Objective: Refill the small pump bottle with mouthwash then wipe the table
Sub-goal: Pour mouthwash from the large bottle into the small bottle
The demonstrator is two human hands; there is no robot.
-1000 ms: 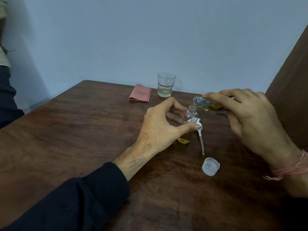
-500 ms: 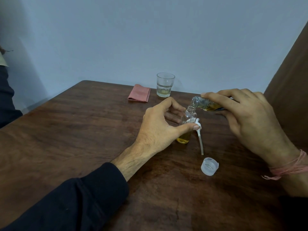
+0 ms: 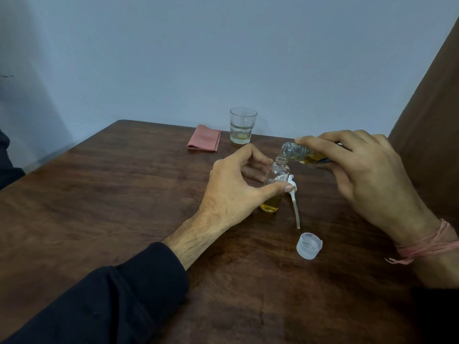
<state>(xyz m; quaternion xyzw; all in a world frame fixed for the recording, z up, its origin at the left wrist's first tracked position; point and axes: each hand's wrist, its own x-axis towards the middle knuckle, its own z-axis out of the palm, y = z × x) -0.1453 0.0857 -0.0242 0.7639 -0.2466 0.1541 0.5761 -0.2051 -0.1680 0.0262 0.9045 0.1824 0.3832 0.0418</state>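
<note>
Head view | left hand [image 3: 231, 189] grips small pump bottle [image 3: 274, 188], yellow liquid at bottom | right hand [image 3: 367, 175] clasps tilted mouthwash bottle [image 3: 298, 152], mouth over its neck | glass [image 3: 243, 125] part-filled

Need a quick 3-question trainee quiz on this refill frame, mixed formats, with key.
1. True or false: the pink cloth lies folded at the far edge of the table, left of the glass.
2. Which hand holds the small pump bottle upright? A) left hand B) right hand C) neither
3. Fill in: the pump head lies on the table beside the small bottle, and nearer the camera lies the loose ____.

Key:
1. True.
2. A; the right hand tips the mouthwash bottle over the small bottle's open neck.
3. cap.
</note>
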